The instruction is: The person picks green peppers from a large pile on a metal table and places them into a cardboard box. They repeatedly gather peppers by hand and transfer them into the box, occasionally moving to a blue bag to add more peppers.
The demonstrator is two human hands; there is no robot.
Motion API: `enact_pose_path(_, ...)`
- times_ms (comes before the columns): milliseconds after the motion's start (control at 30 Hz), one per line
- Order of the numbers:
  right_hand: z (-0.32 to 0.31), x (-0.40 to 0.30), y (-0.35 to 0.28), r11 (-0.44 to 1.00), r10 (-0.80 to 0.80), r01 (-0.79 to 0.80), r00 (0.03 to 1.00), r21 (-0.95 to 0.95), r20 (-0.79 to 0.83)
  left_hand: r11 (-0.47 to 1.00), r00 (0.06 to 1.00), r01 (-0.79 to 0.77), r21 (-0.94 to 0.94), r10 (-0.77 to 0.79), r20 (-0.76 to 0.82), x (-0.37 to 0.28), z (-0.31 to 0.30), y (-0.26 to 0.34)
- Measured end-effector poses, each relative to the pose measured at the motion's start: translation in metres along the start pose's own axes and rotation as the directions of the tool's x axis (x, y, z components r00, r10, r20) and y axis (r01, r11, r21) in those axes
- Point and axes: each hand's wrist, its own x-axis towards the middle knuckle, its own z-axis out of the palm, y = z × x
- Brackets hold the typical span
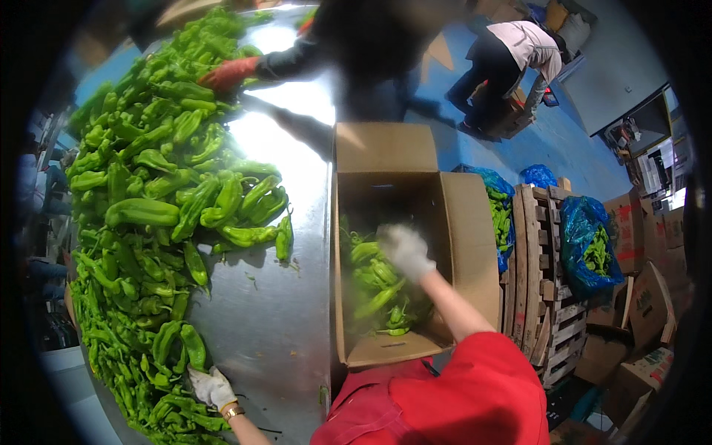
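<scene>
My left hand, in a white glove with a metal-banded watch at the wrist, rests at the edge of a large heap of long green peppers. Its fingers touch the peppers, and whether they grip one is hidden. The heap covers the left side of a shiny metal table. My right hand, also white-gloved, reaches inside an open cardboard box and is blurred, so its fingers cannot be made out. Below and beside it, green peppers lie in the box, whose flaps are folded outward.
Across the table a person's red-gloved hand touches the heap. Another person bends over a box on the blue floor. To my right stand wooden pallets, blue bags of peppers and several cardboard boxes.
</scene>
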Motion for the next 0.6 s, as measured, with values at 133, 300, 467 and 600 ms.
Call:
enact_pose_path(133, 0.066, -0.097, 0.023, 0.991, 0.123, -0.064, 0.777, -0.117, 0.618, 0.999, 0.999, -0.028, 0.023, 0.029, -0.018, 0.003, 0.005, -0.003)
enact_pose_path(300, 0.181, -0.122, 0.088, 0.975, 0.159, -0.222, 0.673, -0.008, 0.722, 0.998, 0.998, -0.048, 0.033, 0.049, -0.040, 0.001, 0.007, -0.005)
enact_pose_path(467, 0.241, -0.109, 0.096, 0.995, 0.088, -0.101, 0.937, 0.021, 0.338, 0.998, 0.996, -0.045, 0.045, 0.048, -0.075, 0.002, 0.008, -0.005)
enact_pose_path(600, 0.229, -0.114, 0.079, 0.952, 0.235, -0.263, 0.956, 0.157, 0.174, 0.997, 0.992, -0.072, 0.009, 0.073, -0.107, 0.003, 0.012, -0.009)
